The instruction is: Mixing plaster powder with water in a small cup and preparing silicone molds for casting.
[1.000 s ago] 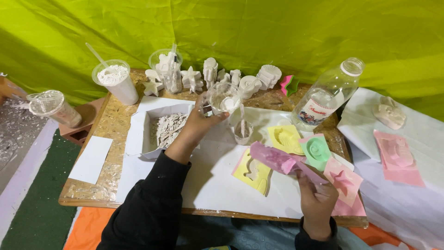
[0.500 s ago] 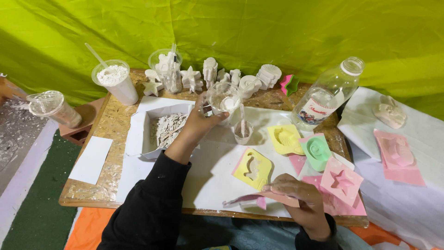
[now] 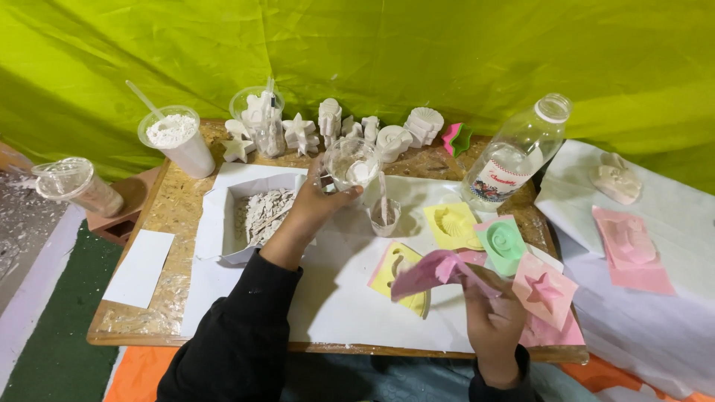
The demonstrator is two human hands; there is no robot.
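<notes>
We have our left hand (image 3: 316, 205) closed around a clear plastic cup (image 3: 351, 164) with white mix in its bottom, held up over the white paper sheet (image 3: 339, 298) that covers the middle of the table; we take that sheet as our landmark. Our right hand (image 3: 495, 324) is clamped on a floppy pink mould (image 3: 436, 269), raised just above the sheet's near right corner and sagging to the left. Under that mould, flat on the sheet, lies a yellow mould (image 3: 398, 268). Toward the far side of the sheet stands a small clear cup (image 3: 384, 216) with a stick in it, and just right of it a second yellow mould (image 3: 451, 225) with a shell shape. Off the sheet's right edge sit a green mould (image 3: 503, 242) and a pink star mould (image 3: 545, 289). On the sheet's far left corner rests a white paper tray (image 3: 261, 216) of broken plaster pieces. Beyond the sheet's far edge stands a row of white plaster figures (image 3: 331, 126), with a cup of white powder (image 3: 175, 141) to their left and a clear bottle (image 3: 518, 152) leaning at the sheet's far right.
</notes>
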